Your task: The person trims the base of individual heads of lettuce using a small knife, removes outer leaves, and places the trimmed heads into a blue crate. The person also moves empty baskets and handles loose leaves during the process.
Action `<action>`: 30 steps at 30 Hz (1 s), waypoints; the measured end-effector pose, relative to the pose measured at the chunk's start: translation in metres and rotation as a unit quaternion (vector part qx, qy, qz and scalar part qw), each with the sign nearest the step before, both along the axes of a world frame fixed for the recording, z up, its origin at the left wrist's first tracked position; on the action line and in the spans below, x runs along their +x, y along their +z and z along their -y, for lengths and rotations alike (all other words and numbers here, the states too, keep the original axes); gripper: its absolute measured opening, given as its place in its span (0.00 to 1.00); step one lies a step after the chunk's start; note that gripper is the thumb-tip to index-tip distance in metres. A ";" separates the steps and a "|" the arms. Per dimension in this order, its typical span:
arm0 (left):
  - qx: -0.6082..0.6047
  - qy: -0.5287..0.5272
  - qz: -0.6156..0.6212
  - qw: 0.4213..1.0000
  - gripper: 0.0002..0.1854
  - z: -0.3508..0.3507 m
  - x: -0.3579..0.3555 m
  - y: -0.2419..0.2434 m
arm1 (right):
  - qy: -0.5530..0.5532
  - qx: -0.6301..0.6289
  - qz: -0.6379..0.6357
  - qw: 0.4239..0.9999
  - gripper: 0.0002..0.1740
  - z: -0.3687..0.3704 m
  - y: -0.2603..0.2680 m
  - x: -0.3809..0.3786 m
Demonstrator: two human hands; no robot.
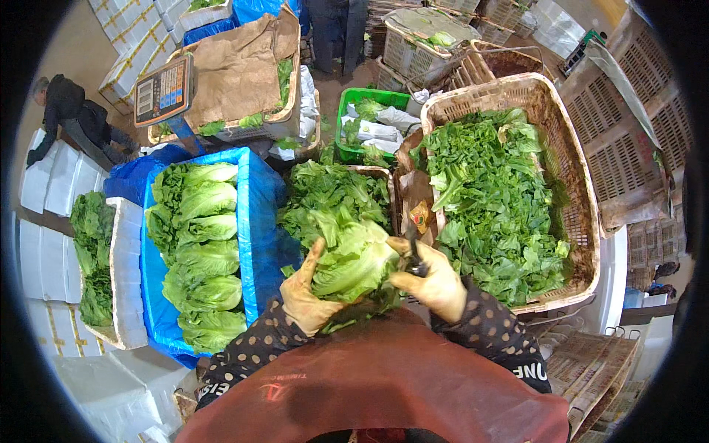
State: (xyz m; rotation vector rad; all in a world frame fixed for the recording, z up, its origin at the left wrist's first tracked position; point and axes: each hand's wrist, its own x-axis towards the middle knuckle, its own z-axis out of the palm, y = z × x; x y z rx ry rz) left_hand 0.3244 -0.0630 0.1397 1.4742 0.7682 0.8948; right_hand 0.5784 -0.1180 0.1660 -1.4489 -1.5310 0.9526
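Note:
My left hand (308,293) cradles a head of romaine lettuce (354,260) from the left, its thumb along the outer leaves. My right hand (435,279) is at the lettuce's right side, closed around a small dark tool (416,260), perhaps a knife; its blade cannot be made out. Just beyond the lettuce lies a crate of loose green leaves (338,185). To the left, a blue-lined box (243,221) holds a row of lettuce heads (207,255). On the right stands a large plastic crate (581,221) with a heap of leaves (493,210).
A digital scale (162,91) stands before a paper-covered crate (232,72). A green basket (346,111) holds paper-wrapped lettuce. At far left are a foam box (128,271) of greens and a bending person (77,111). Stacked crates (620,138) rise at right.

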 end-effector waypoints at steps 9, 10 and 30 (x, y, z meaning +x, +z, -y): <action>0.217 0.109 -0.240 0.940 0.69 -0.030 -0.023 0.002 | -0.066 0.146 0.361 0.919 0.36 -0.034 0.059 0.039; 0.067 0.051 -0.141 0.986 0.70 -0.027 -0.020 -0.004 | 0.009 0.234 0.251 0.939 0.42 -0.034 0.055 0.035; -0.084 -0.224 -0.064 0.969 0.79 -0.061 -0.056 -0.080 | 0.088 -0.232 -0.452 0.857 0.41 -0.027 -0.087 -0.029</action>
